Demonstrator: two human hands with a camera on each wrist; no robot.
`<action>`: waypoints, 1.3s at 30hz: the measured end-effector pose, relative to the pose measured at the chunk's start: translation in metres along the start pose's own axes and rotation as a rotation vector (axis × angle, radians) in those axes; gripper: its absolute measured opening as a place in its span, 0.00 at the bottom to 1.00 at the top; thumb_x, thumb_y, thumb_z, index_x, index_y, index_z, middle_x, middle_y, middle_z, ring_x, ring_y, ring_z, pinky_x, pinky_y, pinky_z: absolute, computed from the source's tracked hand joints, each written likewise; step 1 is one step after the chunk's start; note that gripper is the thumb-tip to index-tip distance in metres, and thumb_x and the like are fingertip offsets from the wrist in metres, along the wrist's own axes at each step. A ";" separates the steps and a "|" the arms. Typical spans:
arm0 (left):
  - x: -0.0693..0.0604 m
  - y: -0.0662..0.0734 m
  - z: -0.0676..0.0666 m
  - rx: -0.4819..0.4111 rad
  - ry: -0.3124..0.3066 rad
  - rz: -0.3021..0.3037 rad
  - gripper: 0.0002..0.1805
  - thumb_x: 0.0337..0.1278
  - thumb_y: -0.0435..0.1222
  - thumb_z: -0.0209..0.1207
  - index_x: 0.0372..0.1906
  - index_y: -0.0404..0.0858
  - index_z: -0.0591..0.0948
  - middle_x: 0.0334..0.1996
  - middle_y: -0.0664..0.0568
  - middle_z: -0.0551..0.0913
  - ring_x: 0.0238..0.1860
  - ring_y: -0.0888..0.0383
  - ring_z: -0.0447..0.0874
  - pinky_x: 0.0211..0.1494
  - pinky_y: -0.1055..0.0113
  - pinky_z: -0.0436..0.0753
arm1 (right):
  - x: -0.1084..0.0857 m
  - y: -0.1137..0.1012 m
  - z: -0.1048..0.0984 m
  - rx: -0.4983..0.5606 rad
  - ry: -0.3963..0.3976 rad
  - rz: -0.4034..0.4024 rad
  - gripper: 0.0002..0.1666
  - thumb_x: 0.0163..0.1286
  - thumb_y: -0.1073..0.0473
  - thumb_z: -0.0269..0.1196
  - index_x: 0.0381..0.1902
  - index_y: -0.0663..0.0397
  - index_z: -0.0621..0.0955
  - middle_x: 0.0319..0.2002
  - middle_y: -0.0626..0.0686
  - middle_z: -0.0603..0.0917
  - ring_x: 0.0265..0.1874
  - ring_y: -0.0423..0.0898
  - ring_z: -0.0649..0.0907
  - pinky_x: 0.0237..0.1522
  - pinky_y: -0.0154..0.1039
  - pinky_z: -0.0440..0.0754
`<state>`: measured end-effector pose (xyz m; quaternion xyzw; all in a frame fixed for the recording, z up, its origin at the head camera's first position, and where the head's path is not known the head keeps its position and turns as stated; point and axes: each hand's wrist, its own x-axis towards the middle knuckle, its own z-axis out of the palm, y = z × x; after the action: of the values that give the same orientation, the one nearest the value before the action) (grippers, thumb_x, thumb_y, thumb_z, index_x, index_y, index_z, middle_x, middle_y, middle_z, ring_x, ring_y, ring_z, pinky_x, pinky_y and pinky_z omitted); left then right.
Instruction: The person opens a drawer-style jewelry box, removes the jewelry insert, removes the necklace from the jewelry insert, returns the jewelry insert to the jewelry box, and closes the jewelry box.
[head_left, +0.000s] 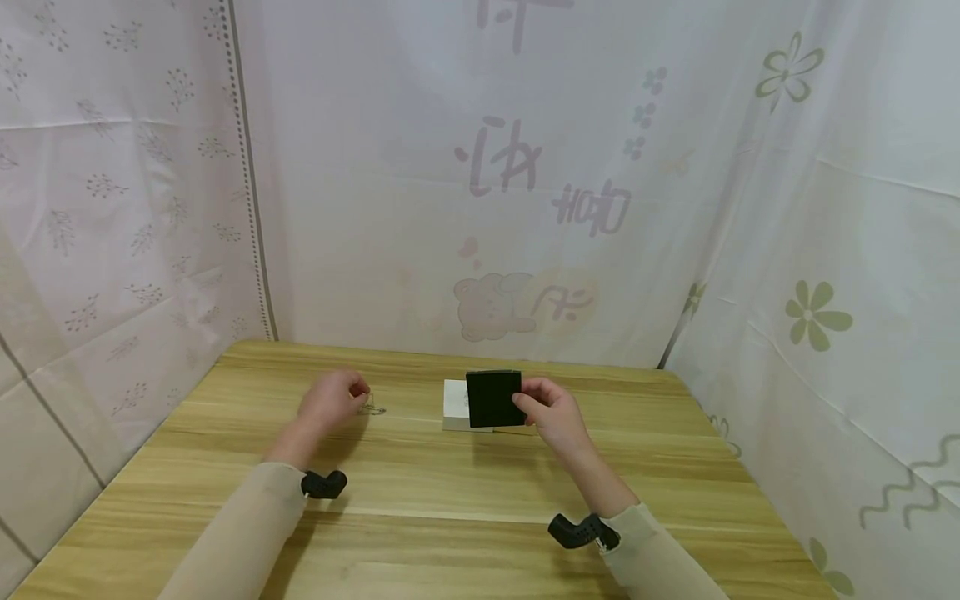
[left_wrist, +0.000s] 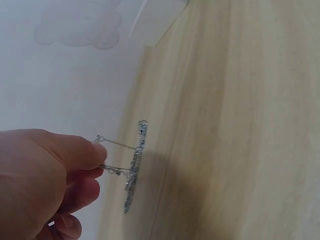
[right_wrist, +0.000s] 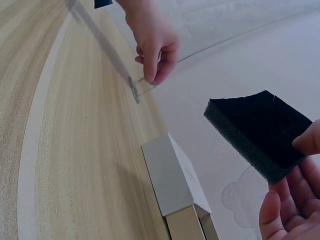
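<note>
Between thumb and fingertips, my left hand (head_left: 333, 400) (left_wrist: 37, 175) (right_wrist: 155, 47) pinches part of a thin silver chain (left_wrist: 134, 172) (right_wrist: 134, 91) (head_left: 372, 409); the rest of it lies on the wooden table. My right hand (head_left: 553, 417) (right_wrist: 297, 192) holds a square black foam pad (head_left: 493, 398) (right_wrist: 257, 127) by its right edge, thumb on its face. Behind the pad in the head view stands a white box (head_left: 455, 406) (right_wrist: 172, 175), partly hidden by it. At one end of the box, a beige inner part (right_wrist: 185, 223) shows in the right wrist view.
The wooden table (head_left: 420, 533) is bordered at the back and sides by patterned light curtains (head_left: 375, 208). A black wrist device (head_left: 324, 484) sits at my left cuff and another black device (head_left: 581, 532) at my right cuff.
</note>
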<state>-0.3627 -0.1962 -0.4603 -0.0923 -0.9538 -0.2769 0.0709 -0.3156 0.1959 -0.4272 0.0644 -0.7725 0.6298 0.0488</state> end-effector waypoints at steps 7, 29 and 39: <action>0.001 -0.005 0.010 0.003 -0.032 -0.004 0.03 0.72 0.36 0.69 0.43 0.41 0.91 0.42 0.48 0.92 0.43 0.51 0.89 0.51 0.48 0.90 | 0.000 0.001 -0.001 0.008 -0.005 0.008 0.13 0.78 0.62 0.69 0.55 0.64 0.85 0.41 0.45 0.85 0.41 0.44 0.82 0.40 0.35 0.86; 0.003 -0.010 0.017 0.067 -0.046 -0.033 0.09 0.74 0.39 0.67 0.50 0.40 0.92 0.46 0.47 0.93 0.45 0.50 0.90 0.50 0.48 0.90 | 0.000 -0.002 -0.002 0.001 0.000 0.000 0.13 0.78 0.61 0.69 0.54 0.64 0.85 0.40 0.46 0.85 0.35 0.44 0.80 0.38 0.34 0.85; 0.007 0.003 0.025 0.038 -0.003 0.050 0.18 0.73 0.39 0.69 0.61 0.38 0.89 0.48 0.45 0.92 0.47 0.47 0.90 0.51 0.46 0.90 | 0.000 -0.004 -0.002 0.003 0.000 0.000 0.13 0.78 0.61 0.69 0.54 0.65 0.85 0.40 0.46 0.85 0.36 0.44 0.80 0.37 0.32 0.84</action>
<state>-0.3707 -0.1790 -0.4785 -0.1150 -0.9564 -0.2567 0.0782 -0.3146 0.1975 -0.4229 0.0645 -0.7717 0.6309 0.0487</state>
